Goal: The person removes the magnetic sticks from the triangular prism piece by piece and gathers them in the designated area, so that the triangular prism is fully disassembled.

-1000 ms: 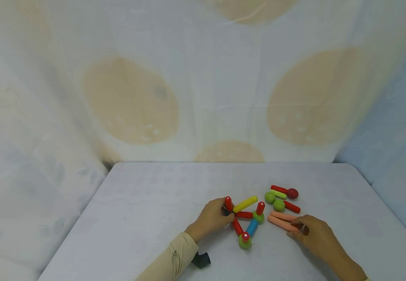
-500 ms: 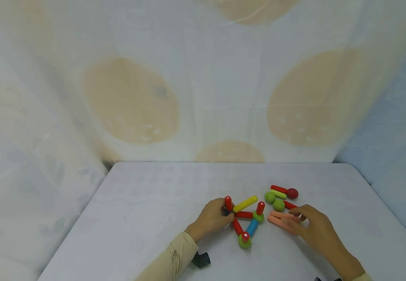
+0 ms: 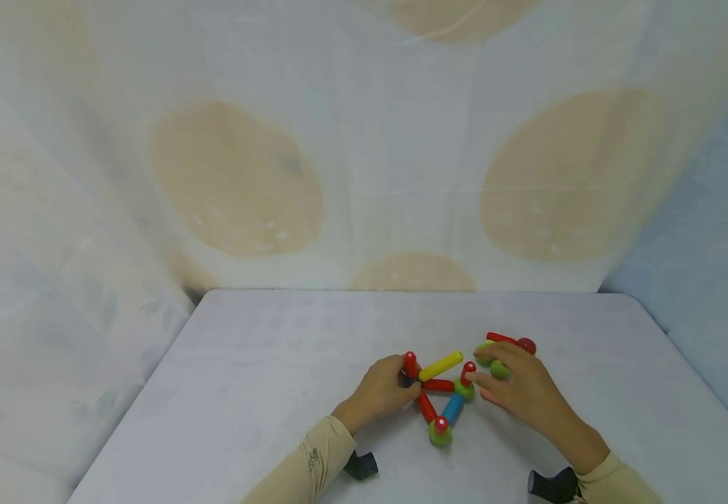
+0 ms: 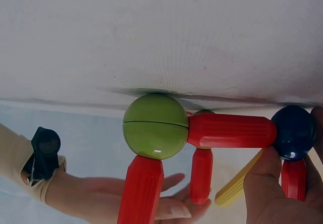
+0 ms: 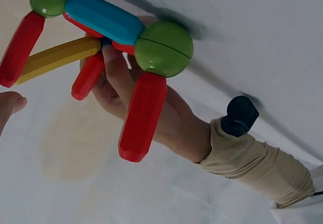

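I see a white table with a half-built frame of magnetic sticks and balls lying near its front edge, between my two hands. The frame is the biggest piece: a yellow stick, a blue stick, several red sticks and green balls are already joined, and three red sticks stand up from the corners. I judge that the flat base is done and the upper part is not yet closed.

My left hand is at the left corner of the frame; in the left wrist view its fingertips pinch the dark blue ball there and keep the frame steady. My right hand lies with its fingers loosely spread, reaching to the upright red stick on the right green ball; I cannot tell if it touches the stick, and it holds nothing that I can see.

Behind the right hand a small loose pile waits: one red stick, a dark red ball and green pieces, partly hidden. These parts are left to be added, so I think the work is about half finished.
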